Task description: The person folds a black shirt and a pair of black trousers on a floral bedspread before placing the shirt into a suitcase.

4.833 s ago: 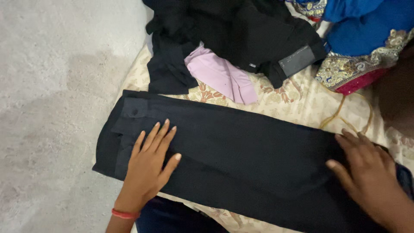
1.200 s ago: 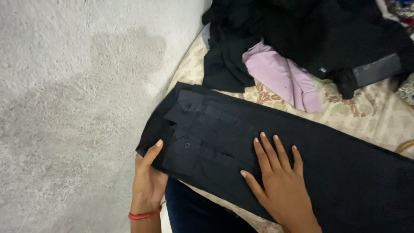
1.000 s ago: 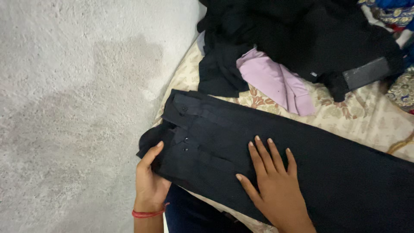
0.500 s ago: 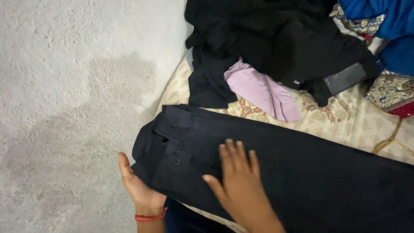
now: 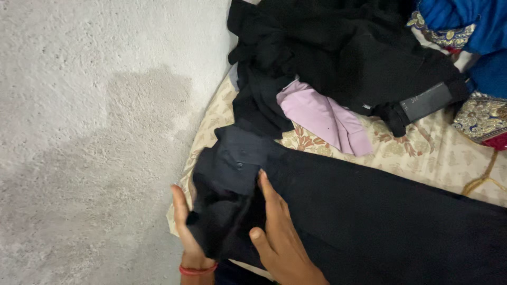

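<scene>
A pair of black trousers (image 5: pixel 380 211) lies lengthwise across a cream floral sheet (image 5: pixel 422 153). Its waist end (image 5: pixel 237 163), with a small button, is raised and folded over towards the legs. My left hand (image 5: pixel 185 224), with a red band at the wrist, grips that raised end from the left, fingers behind the cloth. Just right of the fold, my right hand (image 5: pixel 280 240) lies flat on the trousers, palm down, holding nothing.
A heap of black clothes (image 5: pixel 338 47) lies behind the trousers, with a lilac garment (image 5: pixel 322 116) sticking out from under it. Blue embroidered cloth (image 5: pixel 475 31) is at the far right, with a yellow cord (image 5: pixel 483 177) below it. Grey concrete floor (image 5: pixel 95 132) fills the left.
My left hand has lifted the waist end of the trousers and turned it over to the right. My right hand has slid left to the fold line.
</scene>
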